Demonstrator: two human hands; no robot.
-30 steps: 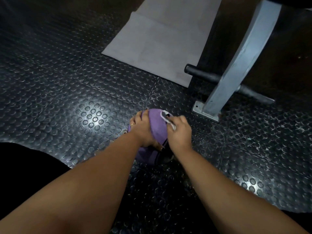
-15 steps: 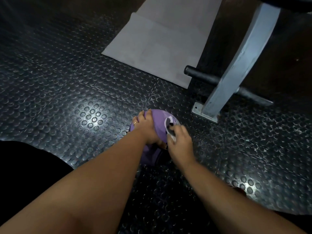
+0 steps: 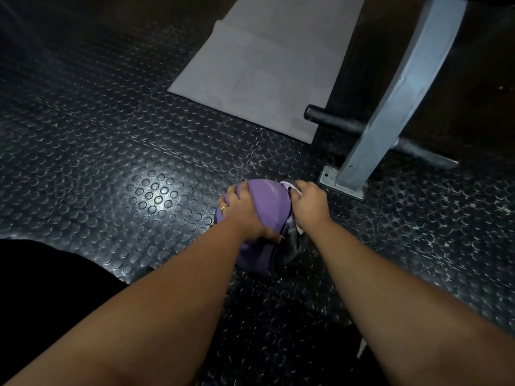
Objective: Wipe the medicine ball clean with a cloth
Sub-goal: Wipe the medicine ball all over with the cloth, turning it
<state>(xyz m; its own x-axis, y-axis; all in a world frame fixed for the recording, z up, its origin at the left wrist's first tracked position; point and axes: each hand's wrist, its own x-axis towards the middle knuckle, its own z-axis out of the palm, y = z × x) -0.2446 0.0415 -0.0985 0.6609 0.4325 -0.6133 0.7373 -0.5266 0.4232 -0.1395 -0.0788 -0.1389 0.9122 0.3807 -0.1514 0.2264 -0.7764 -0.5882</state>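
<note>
studded rubber floor (image 3: 111,162), dim. medicine ball (image 3: 267,197) sits on it. left hand (image 3: 242,211): fingers curl over its top, steadying. right hand (image 3: 309,204) grips what looks like a cloth (image 3: 287,185) against its right side. mid-wipe; next, rotate to an unwiped face.

Gym: studded rubber floor (image 3: 111,149), grey mat (image 3: 264,79), bolted steel equipment leg (image 3: 395,101).

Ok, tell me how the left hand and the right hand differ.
The left hand grips the medicine ball bare; the right hand holds a white cloth against it. The left hand sits top left, the right hand on the right side. The left hand wears a ring; the right hand shows none. Both touch the ball.
</note>
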